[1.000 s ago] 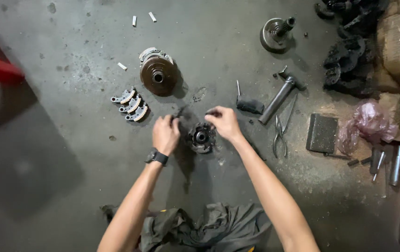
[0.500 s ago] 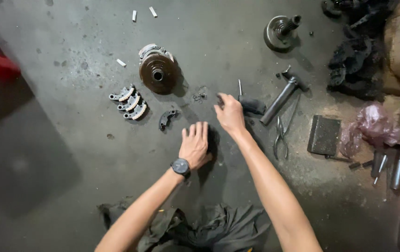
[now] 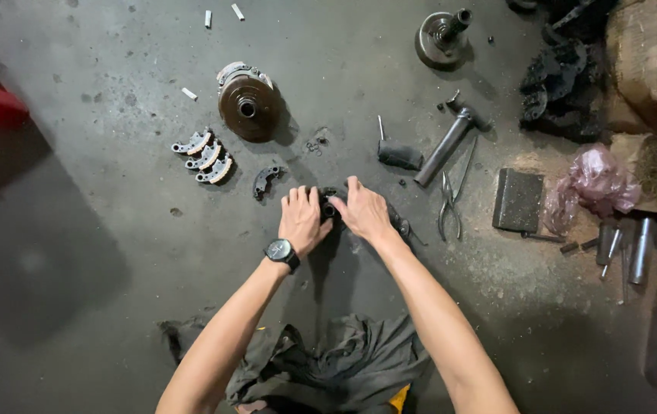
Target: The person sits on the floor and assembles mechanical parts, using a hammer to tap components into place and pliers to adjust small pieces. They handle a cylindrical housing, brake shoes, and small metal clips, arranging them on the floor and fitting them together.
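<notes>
Head view: hands (image 3: 336,217) on dark part (image 3: 330,205)

Dark round metal part (image 3: 330,205) on floor

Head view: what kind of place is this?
Likely a repair workshop floor: stained grey concrete floor, round rusty metal drum part, steel pliers, three curved grey shoe pieces laid out.

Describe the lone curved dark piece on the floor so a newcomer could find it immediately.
Start at the round drum-shaped part on the concrete floor. Below it, just up-left of the left hand, lies the curved dark piece. Unlike the three pale-edged curved pieces stacked further left, it lies alone.
</notes>
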